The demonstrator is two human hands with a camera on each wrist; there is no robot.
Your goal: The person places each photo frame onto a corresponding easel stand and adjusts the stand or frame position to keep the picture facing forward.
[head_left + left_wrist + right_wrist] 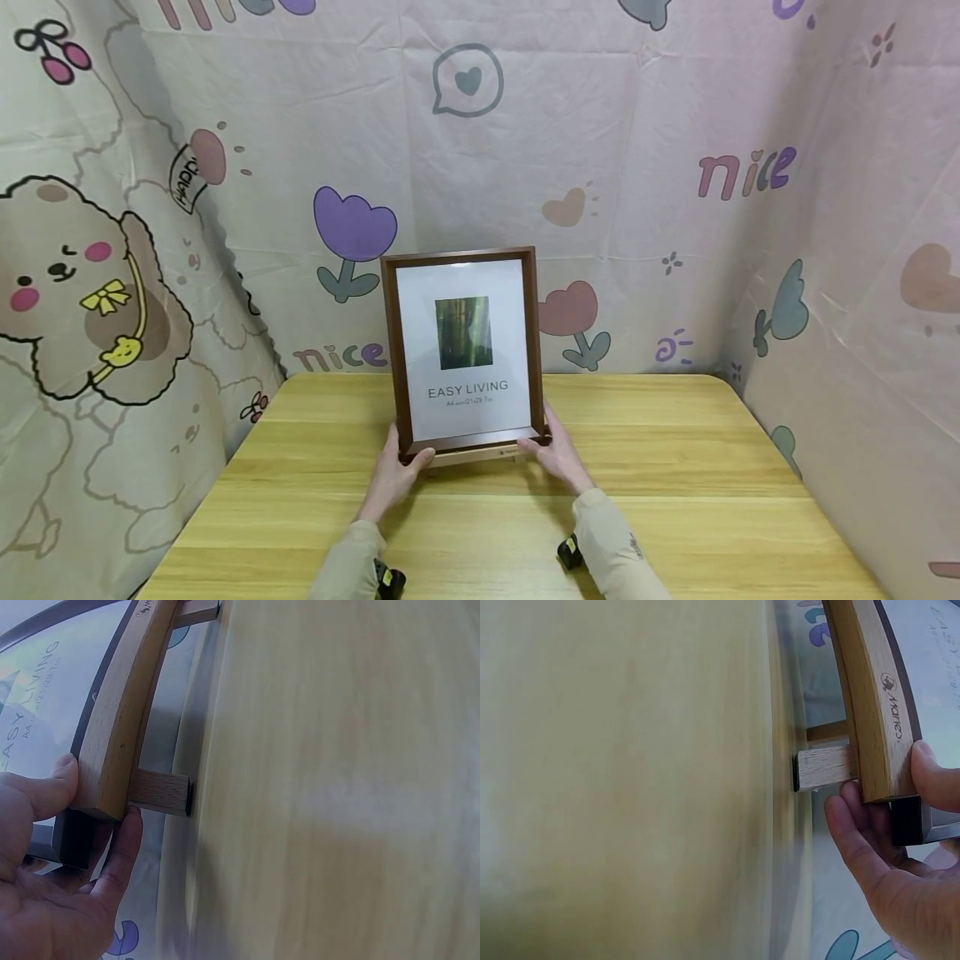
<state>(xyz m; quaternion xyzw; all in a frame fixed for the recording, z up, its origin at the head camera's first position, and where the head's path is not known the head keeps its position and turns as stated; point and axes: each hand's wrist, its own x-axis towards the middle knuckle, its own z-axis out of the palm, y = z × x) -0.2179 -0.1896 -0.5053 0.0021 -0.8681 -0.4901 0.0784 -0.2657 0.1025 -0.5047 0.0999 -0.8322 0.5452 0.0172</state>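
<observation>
A brown picture frame (pixel 462 350) with a small green print and the words "EASY LIVING" stands nearly upright, leaning slightly left in the head view. Under its bottom edge runs a pale wooden stand (pixel 476 455), whose short feet (pixel 161 792) show in the wrist views close over the tabletop. My left hand (pixel 400 471) grips the lower left corner, thumb in front and fingers behind and beneath. At the lower right corner my right hand (pixel 557 454) holds on the same way, its thumb beside the stand's printed end (pixel 889 724).
The light wooden table (pixel 675 467) has rounded far corners. Behind it and on both sides hang pale printed cloths (pixel 480 167) with flowers, hearts and a cartoon bear. Small black devices (pixel 570 552) are strapped at my wrists over beige sleeves (pixel 611 537).
</observation>
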